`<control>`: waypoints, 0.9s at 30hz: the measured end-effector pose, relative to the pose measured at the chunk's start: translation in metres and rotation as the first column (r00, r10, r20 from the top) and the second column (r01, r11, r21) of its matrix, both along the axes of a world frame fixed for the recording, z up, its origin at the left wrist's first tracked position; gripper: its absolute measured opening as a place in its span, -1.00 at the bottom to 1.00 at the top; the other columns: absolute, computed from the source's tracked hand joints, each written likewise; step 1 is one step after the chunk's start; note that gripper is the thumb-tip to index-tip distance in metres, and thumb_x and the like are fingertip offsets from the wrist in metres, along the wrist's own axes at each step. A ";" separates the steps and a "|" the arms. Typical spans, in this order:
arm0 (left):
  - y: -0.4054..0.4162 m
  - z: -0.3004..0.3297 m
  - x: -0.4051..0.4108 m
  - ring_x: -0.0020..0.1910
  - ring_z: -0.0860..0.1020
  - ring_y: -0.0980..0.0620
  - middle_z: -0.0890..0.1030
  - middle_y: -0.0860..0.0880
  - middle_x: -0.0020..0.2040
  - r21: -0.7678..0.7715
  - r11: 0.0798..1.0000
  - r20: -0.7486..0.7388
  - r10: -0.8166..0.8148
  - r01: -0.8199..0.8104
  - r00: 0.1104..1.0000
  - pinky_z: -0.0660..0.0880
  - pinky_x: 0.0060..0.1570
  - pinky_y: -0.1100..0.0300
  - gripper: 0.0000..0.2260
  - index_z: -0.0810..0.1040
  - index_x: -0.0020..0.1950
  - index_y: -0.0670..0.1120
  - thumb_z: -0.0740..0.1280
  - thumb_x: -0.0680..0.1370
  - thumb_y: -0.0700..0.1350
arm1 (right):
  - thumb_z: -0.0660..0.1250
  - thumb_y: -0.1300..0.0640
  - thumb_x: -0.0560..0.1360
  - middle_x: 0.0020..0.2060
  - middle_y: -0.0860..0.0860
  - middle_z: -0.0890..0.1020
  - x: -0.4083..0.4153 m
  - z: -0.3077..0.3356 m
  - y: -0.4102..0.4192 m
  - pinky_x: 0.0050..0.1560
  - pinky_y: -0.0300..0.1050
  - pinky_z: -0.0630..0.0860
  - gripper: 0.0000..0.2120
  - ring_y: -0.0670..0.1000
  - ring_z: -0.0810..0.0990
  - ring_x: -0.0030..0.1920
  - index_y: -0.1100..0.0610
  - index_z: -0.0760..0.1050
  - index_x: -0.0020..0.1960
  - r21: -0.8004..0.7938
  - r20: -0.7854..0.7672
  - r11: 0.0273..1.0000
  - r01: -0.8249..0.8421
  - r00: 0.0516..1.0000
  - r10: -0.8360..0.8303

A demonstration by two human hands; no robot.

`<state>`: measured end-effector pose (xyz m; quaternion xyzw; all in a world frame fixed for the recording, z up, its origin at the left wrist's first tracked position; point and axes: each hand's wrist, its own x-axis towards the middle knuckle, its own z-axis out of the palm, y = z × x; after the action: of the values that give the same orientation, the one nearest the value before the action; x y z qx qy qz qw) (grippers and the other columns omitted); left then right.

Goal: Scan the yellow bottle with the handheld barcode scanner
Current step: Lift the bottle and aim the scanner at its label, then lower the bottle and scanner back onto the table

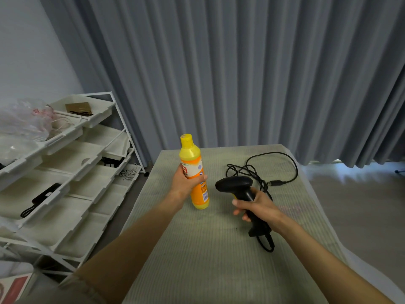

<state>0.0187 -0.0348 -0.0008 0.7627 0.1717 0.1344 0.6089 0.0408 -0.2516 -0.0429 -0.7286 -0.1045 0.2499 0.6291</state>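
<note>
My left hand grips a yellow bottle with an orange and white label, held almost upright above the table. A barcode shows low on the bottle's right side. My right hand is wrapped around the handle of a black handheld barcode scanner. The scanner's head points left toward the lower part of the bottle, a short gap away. Its black cable trails behind to the back right of the table, ending in a USB plug.
A white tiered rack of trays stands left of the table, holding plastic bags, cables and a black object. Grey curtains hang behind. The table's right edge drops to the floor.
</note>
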 end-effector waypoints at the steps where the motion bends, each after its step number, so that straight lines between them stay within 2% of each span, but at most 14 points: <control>1: 0.000 -0.002 -0.001 0.06 0.52 -0.04 0.54 -0.13 0.21 -0.003 1.000 0.000 -0.004 0.004 1.000 0.49 0.06 0.04 -0.48 0.40 0.22 -0.08 0.49 0.31 -0.16 | 0.49 0.05 0.36 -0.29 0.08 0.73 0.001 -0.001 -0.001 -0.35 -0.18 0.55 -0.54 -0.07 0.60 -0.45 0.09 0.40 0.16 -0.003 0.001 1.000 0.016 1.000 -0.016; 6: -0.003 -0.012 -0.003 0.08 0.52 -0.04 0.54 -0.12 0.22 -0.015 0.999 -0.013 -0.028 0.028 1.000 0.49 0.12 0.00 -0.47 0.39 0.23 -0.06 0.49 0.31 -0.17 | 0.50 0.05 0.34 -0.15 0.12 0.67 0.008 -0.006 -0.006 -0.35 -0.15 0.57 -0.56 -0.02 0.64 -0.40 0.13 0.44 0.14 0.007 -0.008 0.996 0.094 0.996 -0.094; 11: -0.005 -0.021 -0.003 0.15 0.51 -0.09 0.52 -0.13 0.25 -0.023 0.999 -0.041 -0.038 0.037 0.998 0.48 0.17 -0.06 -0.42 0.37 0.28 -0.09 0.49 0.30 -0.17 | 0.50 0.09 0.35 -0.13 0.13 0.63 0.015 -0.013 -0.009 -0.35 -0.16 0.58 -0.66 0.02 0.65 -0.29 0.10 0.48 0.05 -0.003 -0.035 0.991 0.131 0.991 -0.131; 15: -0.005 -0.024 -0.004 0.11 0.51 -0.06 0.53 -0.11 0.23 -0.027 0.999 -0.047 -0.038 0.037 0.998 0.48 0.13 0.00 -0.46 0.39 0.22 -0.05 0.50 0.30 -0.17 | 0.49 0.12 0.35 -0.11 0.14 0.62 0.019 -0.018 -0.010 -0.40 -0.18 0.60 -0.74 0.03 0.66 -0.27 0.07 0.49 -0.03 0.013 -0.055 0.986 0.168 0.984 -0.167; 19: -0.004 -0.029 -0.006 0.14 0.51 -0.08 0.53 -0.12 0.24 -0.023 0.998 -0.052 -0.058 0.057 0.997 0.48 0.16 -0.04 -0.44 0.38 0.25 -0.06 0.49 0.30 -0.17 | 0.49 0.09 0.36 -0.22 0.12 0.67 0.023 -0.023 -0.012 -0.30 -0.12 0.59 -0.72 0.01 0.66 -0.30 0.16 0.55 0.01 -0.021 -0.020 0.979 0.201 0.979 -0.201; 24: -0.003 -0.031 -0.009 0.13 0.51 -0.05 0.53 -0.11 0.23 -0.030 0.997 -0.039 -0.073 0.071 0.997 0.48 0.14 0.01 -0.45 0.39 0.25 -0.07 0.49 0.31 -0.20 | 0.49 0.03 0.35 -0.17 0.06 0.67 0.030 -0.026 -0.009 -0.19 -0.13 0.53 -0.86 0.04 0.64 -0.15 0.02 0.56 -0.17 -0.101 0.020 0.968 0.230 0.973 -0.229; 27: -0.002 -0.031 -0.010 0.15 0.52 -0.08 0.53 -0.13 0.23 -0.037 0.996 -0.041 -0.087 0.085 0.995 0.48 0.16 -0.02 -0.45 0.39 0.25 -0.08 0.48 0.31 -0.21 | 0.48 0.03 0.35 -0.19 0.03 0.65 0.034 -0.029 -0.005 -0.17 -0.13 0.52 -0.86 0.02 0.62 -0.14 0.00 0.53 -0.23 -0.133 0.020 0.958 0.255 0.967 -0.255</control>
<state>0.0083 -0.0364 -0.0316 0.7612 0.1540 0.0888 0.6236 0.0750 -0.2564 -0.0724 -0.7770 0.0066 0.1721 0.6054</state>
